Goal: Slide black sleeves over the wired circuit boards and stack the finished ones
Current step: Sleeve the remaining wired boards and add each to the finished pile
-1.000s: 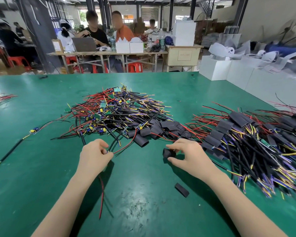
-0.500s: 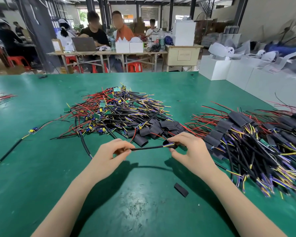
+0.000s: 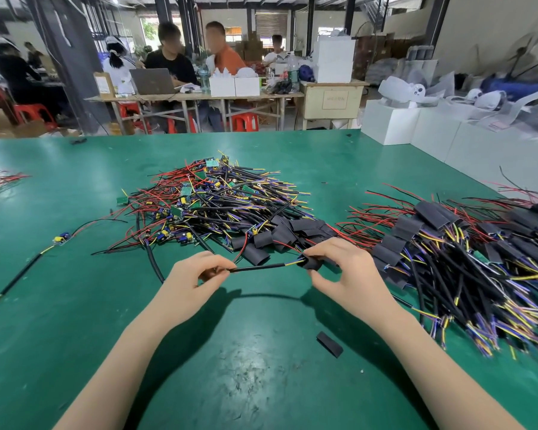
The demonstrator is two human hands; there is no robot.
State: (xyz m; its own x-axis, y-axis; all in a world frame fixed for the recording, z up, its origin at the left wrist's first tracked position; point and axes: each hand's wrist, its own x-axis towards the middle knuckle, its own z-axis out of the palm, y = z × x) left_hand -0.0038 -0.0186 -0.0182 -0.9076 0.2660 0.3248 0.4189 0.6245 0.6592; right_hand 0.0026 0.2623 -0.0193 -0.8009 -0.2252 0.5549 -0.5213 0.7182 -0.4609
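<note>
Green table [image 3: 75,305]: cable [image 3: 257,268] btwn left hand [image 3: 193,283] & right hand's [image 3: 351,274] sleeve [image 3: 309,263]

We saw a matt green table mat [image 3: 75,305], scuffed and faintly shiny at lower centre, matt black sleeves [image 3: 330,344], plastic-coated wires [image 3: 218,209], and smooth white boxes [image 3: 389,125] at upper right.

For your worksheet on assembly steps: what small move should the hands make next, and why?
Probably draw the black sleeve leftward along the cable. The right hand pinches the sleeve at the cable's coloured wire ends; the left hand grips the other end, holding it taut.
</note>
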